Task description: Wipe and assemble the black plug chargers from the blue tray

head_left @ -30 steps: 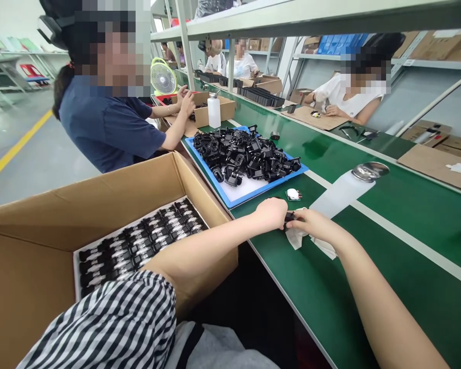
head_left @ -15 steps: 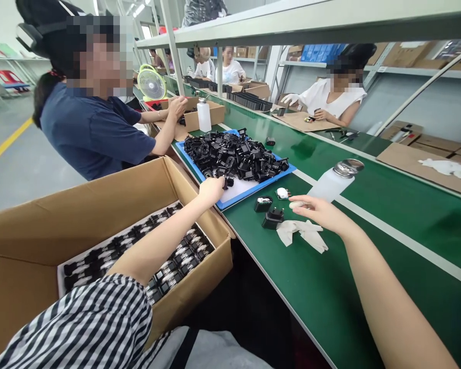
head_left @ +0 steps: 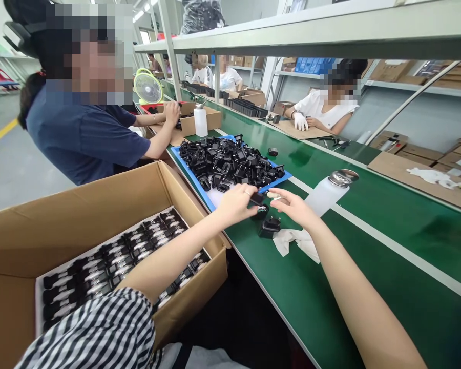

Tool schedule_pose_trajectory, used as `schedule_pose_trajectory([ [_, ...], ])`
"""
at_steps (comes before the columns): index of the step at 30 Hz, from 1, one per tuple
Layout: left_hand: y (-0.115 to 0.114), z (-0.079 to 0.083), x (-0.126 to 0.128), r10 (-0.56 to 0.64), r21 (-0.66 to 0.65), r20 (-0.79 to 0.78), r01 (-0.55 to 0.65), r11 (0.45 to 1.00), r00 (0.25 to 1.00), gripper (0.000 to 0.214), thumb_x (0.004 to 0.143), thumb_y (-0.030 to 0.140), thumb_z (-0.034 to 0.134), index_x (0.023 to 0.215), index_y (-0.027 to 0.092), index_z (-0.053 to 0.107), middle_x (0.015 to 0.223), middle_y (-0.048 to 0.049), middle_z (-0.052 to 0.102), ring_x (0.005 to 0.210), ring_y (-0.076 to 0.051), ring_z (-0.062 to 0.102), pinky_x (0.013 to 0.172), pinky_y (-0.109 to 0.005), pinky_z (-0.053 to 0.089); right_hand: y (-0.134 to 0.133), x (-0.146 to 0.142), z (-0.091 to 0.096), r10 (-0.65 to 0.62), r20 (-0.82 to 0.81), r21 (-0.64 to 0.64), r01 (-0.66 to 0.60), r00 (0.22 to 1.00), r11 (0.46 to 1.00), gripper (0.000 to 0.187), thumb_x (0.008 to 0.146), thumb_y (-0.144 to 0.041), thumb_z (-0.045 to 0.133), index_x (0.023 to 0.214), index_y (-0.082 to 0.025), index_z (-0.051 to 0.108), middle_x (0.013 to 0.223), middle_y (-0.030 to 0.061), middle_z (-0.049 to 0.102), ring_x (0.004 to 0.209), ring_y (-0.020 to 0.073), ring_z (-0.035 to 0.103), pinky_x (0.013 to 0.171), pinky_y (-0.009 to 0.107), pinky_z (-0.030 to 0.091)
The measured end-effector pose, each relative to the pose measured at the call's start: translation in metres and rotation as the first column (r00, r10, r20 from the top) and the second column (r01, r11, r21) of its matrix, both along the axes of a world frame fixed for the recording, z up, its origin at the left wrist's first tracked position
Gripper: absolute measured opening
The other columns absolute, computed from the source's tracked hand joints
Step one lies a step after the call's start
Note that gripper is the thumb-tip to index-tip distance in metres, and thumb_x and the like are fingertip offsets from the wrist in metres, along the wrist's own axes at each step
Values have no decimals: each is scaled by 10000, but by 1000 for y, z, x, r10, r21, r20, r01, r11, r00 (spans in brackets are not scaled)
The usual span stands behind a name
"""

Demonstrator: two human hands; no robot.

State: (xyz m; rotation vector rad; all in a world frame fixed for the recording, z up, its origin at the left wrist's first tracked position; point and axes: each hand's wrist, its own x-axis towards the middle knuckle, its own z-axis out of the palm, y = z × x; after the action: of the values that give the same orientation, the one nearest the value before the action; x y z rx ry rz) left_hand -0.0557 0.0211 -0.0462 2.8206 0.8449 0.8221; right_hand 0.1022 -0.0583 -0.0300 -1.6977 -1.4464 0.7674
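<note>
My left hand (head_left: pixel 236 203) is closed on a small black plug part (head_left: pixel 256 198) at the near corner of the blue tray (head_left: pixel 194 171), which is piled with several black plug parts (head_left: pixel 230 163). My right hand (head_left: pixel 292 205) sits just to its right, fingers pinched on a small whitish piece (head_left: pixel 272 195). Between and below the hands, two black plug parts (head_left: pixel 269 226) stand on the green belt (head_left: pixel 330 287). A white cloth (head_left: pixel 294 242) lies under my right wrist.
An open cardboard box (head_left: pixel 100 205) with rows of black parts stands at my left. A white dispenser bottle (head_left: pixel 328 190) with a metal top stands right of my hands. A person in dark blue sits at my left; other people work across and farther along the belt.
My left hand has come back from the tray pile with a black part and met my right hand, which moved left with the whitish piece. The view shifted slightly left.
</note>
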Motion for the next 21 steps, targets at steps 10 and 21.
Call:
schedule_pose_trajectory([
  [10, -1, -14, 16, -65, -363, -19, 53, 930, 998, 538, 537, 268, 611, 1019, 127, 418, 958, -70, 500, 818, -165, 496, 697, -255, 410, 17, -1, -20, 43, 318, 93, -76, 947, 993, 189, 632, -140, 536, 799, -205, 596, 849, 5, 579, 768, 162, 514, 702, 284, 393],
  [21, -2, -20, 15, -11, -534, -22, -2, 845, 1000, 348, 607, 267, 538, 942, 178, 513, 700, -1, 591, 595, -128, 534, 563, -220, 397, 17, 0, -26, 43, 313, -67, -23, 949, 998, 283, 612, -145, 572, 894, -175, 562, 829, 12, 573, 688, 146, 522, 590, 246, 406],
])
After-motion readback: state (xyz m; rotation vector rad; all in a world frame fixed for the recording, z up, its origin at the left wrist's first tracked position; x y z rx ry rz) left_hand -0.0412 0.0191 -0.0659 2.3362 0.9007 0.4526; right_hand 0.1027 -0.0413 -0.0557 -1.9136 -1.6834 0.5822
